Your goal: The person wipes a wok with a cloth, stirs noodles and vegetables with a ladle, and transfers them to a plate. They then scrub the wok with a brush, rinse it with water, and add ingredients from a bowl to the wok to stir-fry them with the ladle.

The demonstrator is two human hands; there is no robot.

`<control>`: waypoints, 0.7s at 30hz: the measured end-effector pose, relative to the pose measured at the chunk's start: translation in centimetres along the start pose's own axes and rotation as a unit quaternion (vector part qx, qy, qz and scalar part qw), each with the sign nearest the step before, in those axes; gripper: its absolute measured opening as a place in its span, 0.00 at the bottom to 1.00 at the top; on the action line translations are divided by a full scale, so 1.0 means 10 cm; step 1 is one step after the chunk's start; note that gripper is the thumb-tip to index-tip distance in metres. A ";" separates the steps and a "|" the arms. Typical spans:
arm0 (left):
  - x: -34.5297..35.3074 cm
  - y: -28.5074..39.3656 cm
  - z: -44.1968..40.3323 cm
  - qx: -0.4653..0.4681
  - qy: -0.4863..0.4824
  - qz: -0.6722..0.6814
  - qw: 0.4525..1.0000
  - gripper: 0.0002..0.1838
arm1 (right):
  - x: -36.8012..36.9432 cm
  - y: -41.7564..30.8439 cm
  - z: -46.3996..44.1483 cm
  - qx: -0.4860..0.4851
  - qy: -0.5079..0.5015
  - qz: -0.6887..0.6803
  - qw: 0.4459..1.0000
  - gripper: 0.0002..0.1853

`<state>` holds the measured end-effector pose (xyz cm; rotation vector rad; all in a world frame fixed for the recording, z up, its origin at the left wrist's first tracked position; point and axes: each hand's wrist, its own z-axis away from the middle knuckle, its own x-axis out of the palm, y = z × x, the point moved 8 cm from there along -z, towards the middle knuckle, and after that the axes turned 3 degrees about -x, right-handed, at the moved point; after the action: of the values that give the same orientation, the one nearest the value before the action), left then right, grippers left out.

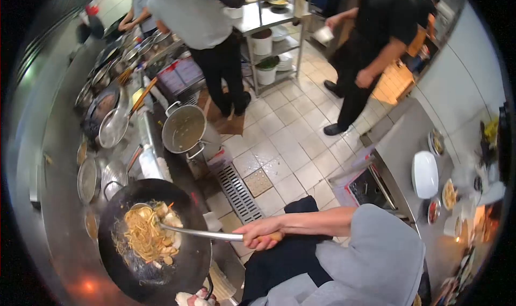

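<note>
My right hand (260, 234) is closed round the wooden end of a long metal ladle (207, 233). The ladle's head reaches into noodles (144, 235) mixed with pale pieces, inside a dark wok (188, 263). At the bottom edge, my left hand (198, 299) is partly cut off by the frame. It grips the wok's loop handle (209, 289) through a white cloth (184, 298). A second loop handle stands on the wok's far side.
A large pot of liquid (184, 127) stands beyond the wok. Strainers (88, 179) and pans line the stove on the left. Two people stand nearby, one in a grey shirt (188, 15), one in black (384, 21) holding a white container (323, 34). A white dish (425, 175) lies on the right counter.
</note>
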<state>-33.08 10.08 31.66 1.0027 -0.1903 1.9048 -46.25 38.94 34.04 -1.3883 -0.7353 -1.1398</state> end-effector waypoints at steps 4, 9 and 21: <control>1.29 0.12 0.01 0.303 0.235 -0.411 0.827 0.08 | 0.11 0.22 0.81 -0.112 0.067 -0.017 0.991 0.37; 1.92 0.55 0.27 0.152 0.256 -0.232 0.926 0.06 | 1.33 0.53 1.34 -0.283 0.190 -0.046 0.939 0.37; 3.89 -0.83 -0.81 -0.077 -0.038 -0.267 0.960 0.10 | 2.88 2.03 2.83 -0.553 0.427 -0.126 0.704 0.35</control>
<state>-39.65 44.69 51.78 0.9106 -0.0956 1.3422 -11.79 57.85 56.30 -1.3885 0.6204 -2.4142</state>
